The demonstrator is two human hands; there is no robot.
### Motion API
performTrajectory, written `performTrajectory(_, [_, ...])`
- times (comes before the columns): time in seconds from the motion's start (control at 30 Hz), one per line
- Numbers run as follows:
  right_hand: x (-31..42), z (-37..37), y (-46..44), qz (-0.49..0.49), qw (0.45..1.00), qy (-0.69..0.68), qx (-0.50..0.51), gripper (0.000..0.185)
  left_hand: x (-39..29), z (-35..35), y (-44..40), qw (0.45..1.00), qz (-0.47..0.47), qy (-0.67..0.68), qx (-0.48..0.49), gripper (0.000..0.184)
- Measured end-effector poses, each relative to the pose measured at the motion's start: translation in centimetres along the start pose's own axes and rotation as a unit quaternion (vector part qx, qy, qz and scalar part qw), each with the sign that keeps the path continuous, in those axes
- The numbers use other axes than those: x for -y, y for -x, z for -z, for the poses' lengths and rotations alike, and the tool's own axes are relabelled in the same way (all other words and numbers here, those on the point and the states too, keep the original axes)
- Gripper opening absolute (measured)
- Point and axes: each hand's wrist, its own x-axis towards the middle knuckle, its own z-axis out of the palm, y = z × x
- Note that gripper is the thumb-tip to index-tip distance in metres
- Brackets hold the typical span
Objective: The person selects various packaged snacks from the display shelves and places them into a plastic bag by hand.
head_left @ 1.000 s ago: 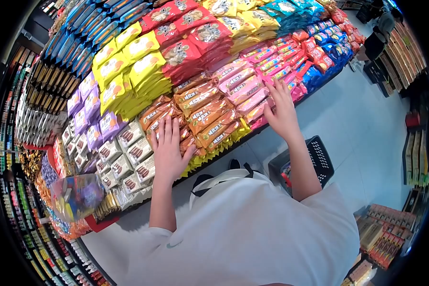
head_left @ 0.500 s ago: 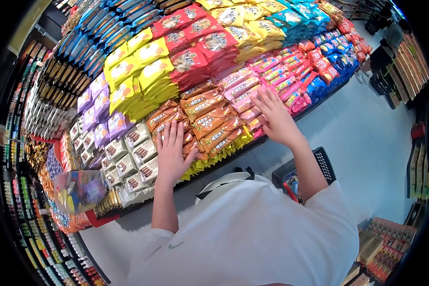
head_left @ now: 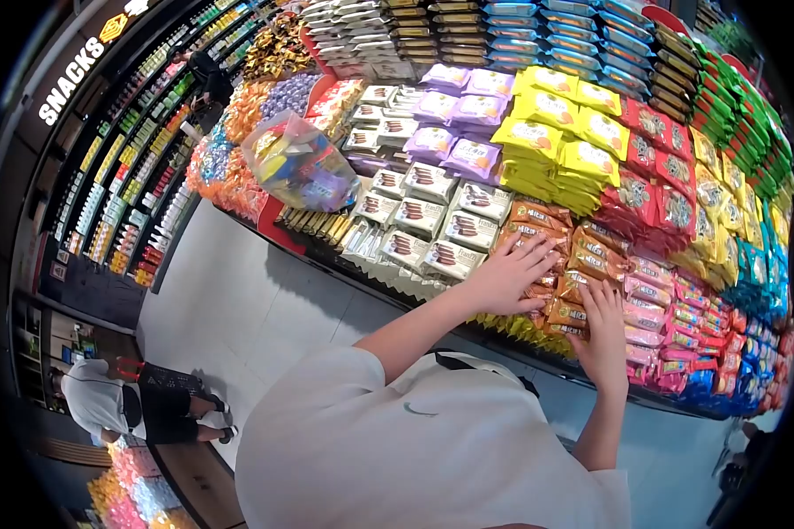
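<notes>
My left hand (head_left: 512, 280) lies with spread fingers on the brown-orange snack packets (head_left: 591, 257), near their border with white packets (head_left: 470, 227) that picture chocolate sticks. Fingers stretched forward, my right hand (head_left: 602, 333) rests on the same brown stack, close to the pink packets (head_left: 647, 293). Neither hand holds anything. Behind my left hand rise piles of yellow packets (head_left: 551, 145). Red packets (head_left: 648, 167) are stacked farther right, and purple packets (head_left: 457, 123) lie beyond the white ones.
A clear bag of mixed sweets (head_left: 302, 167) stands at the display's left part. Loose wrapped candy (head_left: 229, 167) is heaped beyond it. Shelves of bottles (head_left: 123, 185) line the far left. A person in a white top (head_left: 101, 397) stands at lower left, on the pale floor (head_left: 238, 300).
The view has swung left, bringing the snacks sign and a person into sight. My right hand has moved left from the pink packets to the brown ones, closer to my left hand.
</notes>
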Motion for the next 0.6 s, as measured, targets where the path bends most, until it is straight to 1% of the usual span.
performTrajectory(0.13, [0.1, -0.5, 0.1, -0.014, 1.000, -0.019, 0.000, 0.082, -0.2, -0.1, 0.1, 1.000, 0.003, 0.009, 0.000, 0.082])
performTrajectory(0.27, [1.0, 0.0, 0.0, -0.022, 1.000, -0.017, 0.011, 0.083, -0.1, 0.0, 0.4, 1.000, 0.003, 0.011, 0.000, 0.083])
performTrajectory(0.43, [0.2, -1.7, 0.5, -0.033, 0.999, -0.032, -0.028, 0.080, 0.2, -0.1, 0.6, 1.000, 0.001, 0.003, -0.003, 0.083])
performTrajectory(0.5, [0.4, -1.6, 0.5, -0.042, 0.998, -0.037, -0.026, 0.079, 0.0, -0.1, 0.5, 1.000, 0.001, 0.008, -0.005, 0.083])
performTrajectory(0.6, [0.6, -1.5, 0.4, -0.028, 0.999, -0.026, -0.036, 0.076, -0.2, 0.2, 0.5, 1.000, 0.000, 0.008, -0.010, 0.083])
